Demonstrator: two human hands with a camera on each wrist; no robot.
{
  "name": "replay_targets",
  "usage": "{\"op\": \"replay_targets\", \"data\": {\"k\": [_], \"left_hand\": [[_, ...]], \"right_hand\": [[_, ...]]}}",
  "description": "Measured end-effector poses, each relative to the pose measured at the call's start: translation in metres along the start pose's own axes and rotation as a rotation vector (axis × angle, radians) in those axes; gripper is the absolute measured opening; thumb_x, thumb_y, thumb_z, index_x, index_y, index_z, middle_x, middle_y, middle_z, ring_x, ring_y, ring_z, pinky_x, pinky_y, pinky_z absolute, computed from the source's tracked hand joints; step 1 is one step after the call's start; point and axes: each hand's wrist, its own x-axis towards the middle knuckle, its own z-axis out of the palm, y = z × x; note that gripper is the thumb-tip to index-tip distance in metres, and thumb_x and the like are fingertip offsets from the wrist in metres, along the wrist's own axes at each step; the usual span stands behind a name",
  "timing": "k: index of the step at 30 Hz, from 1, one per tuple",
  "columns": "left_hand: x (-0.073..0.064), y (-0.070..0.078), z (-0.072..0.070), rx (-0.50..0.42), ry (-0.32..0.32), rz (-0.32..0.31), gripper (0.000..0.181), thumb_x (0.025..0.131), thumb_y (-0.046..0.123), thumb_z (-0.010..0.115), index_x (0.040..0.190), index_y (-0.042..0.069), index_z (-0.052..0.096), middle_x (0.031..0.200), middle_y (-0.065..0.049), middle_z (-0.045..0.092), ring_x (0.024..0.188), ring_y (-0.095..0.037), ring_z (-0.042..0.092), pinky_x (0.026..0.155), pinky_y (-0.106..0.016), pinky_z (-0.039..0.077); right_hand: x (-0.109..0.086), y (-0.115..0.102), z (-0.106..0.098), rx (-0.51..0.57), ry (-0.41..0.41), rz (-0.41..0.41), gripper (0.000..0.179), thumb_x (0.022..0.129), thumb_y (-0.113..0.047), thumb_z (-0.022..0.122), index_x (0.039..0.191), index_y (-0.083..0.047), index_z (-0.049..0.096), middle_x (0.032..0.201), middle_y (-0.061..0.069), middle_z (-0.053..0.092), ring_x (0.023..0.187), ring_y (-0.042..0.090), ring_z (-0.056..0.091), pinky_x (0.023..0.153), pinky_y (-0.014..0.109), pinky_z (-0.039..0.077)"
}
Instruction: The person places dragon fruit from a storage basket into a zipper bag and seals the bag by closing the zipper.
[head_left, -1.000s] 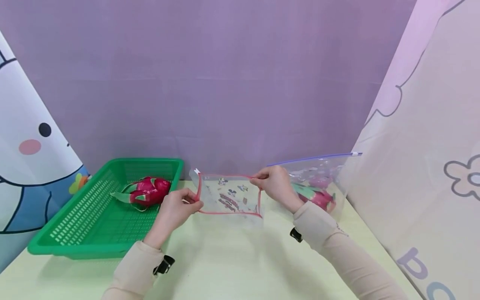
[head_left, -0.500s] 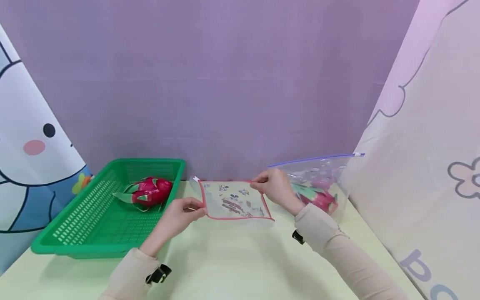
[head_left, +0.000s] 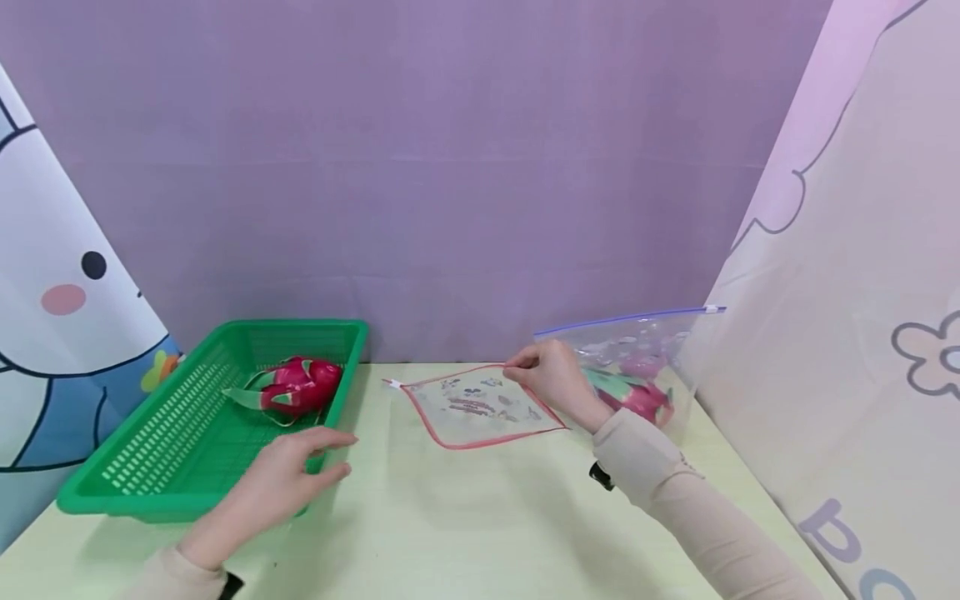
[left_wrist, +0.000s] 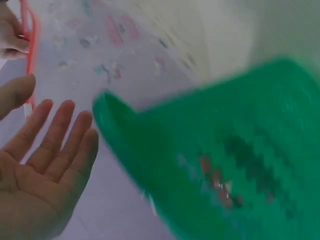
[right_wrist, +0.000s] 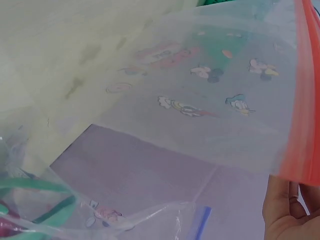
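My right hand pinches the red rim of a clear zip bag printed with small cartoon figures. The bag's mouth faces up and gapes, its white slider at the left corner; the right wrist view shows its red zip strip at the fingers. Apart from the bag, my left hand holds nothing, fingers spread, over the right front edge of a green basket. Inside that basket lies a pink dragon fruit with green leaf tips. In the left wrist view the left palm shows bare.
Behind my right wrist a second clear bag with a blue zip stands upright, a dragon fruit inside. A purple backdrop rises behind the pale table. Printed panels flank both sides.
My left hand has let go of the red-rimmed bag and moved left and toward me to the basket. The bag's left side has sagged; my right hand keeps its grip.
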Motion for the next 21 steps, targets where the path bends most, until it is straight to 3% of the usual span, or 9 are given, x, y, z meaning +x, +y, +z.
{"op": "replay_targets", "data": {"k": [3,6,11,14,18,21], "left_hand": [[-0.003,-0.01,-0.019,0.148,0.062,0.118,0.038,0.079,0.016,0.071,0.115,0.012,0.062,0.116,-0.005,0.062,0.107,-0.029,0.058,0.081,-0.043,0.051],[0.003,-0.023,-0.042,0.164,0.079,0.165,0.043,0.08,0.016,0.071,0.121,0.01,0.058,0.123,-0.01,0.058,0.113,-0.034,0.053,0.085,-0.051,0.048],[0.027,-0.06,-0.075,0.134,0.05,0.088,0.057,0.084,0.03,0.067,0.132,0.008,0.046,0.135,-0.019,0.044,0.121,-0.042,0.041,0.087,-0.062,0.04],[0.044,-0.085,-0.088,0.194,-0.003,0.014,0.071,0.083,0.037,0.066,0.139,0.005,0.036,0.14,-0.024,0.035,0.123,-0.047,0.033,0.088,-0.065,0.036],[0.064,-0.114,-0.094,0.268,-0.097,-0.044,0.08,0.08,0.033,0.069,0.141,-0.001,0.029,0.14,-0.03,0.028,0.122,-0.051,0.03,0.09,-0.066,0.034],[0.075,-0.135,-0.09,0.299,-0.161,-0.073,0.082,0.077,0.027,0.072,0.139,-0.004,0.029,0.139,-0.033,0.027,0.122,-0.054,0.028,0.091,-0.067,0.032]], "right_hand": [[0.001,0.0,-0.002,-0.001,0.008,-0.01,0.007,0.08,-0.014,0.071,0.084,-0.01,0.074,0.078,0.003,0.07,0.062,0.01,0.06,0.056,0.024,0.049],[0.0,-0.001,-0.004,-0.012,0.016,-0.025,0.008,0.08,-0.013,0.071,0.085,-0.008,0.074,0.077,0.004,0.069,0.061,0.01,0.059,0.055,0.024,0.048],[0.001,-0.003,-0.005,-0.033,0.023,-0.046,0.009,0.08,-0.013,0.071,0.086,-0.007,0.074,0.076,0.004,0.07,0.06,0.009,0.059,0.055,0.024,0.048],[0.002,-0.003,-0.005,-0.041,0.025,-0.05,0.008,0.08,-0.013,0.071,0.085,-0.008,0.074,0.075,0.003,0.07,0.059,0.009,0.059,0.055,0.024,0.048],[0.002,-0.005,-0.005,-0.047,0.027,-0.047,0.007,0.08,-0.014,0.071,0.084,-0.01,0.075,0.074,0.001,0.069,0.059,0.009,0.058,0.054,0.025,0.048],[0.002,-0.005,-0.005,-0.055,0.027,-0.056,0.007,0.079,-0.015,0.071,0.083,-0.01,0.075,0.074,0.001,0.07,0.059,0.008,0.058,0.055,0.025,0.048]]}}
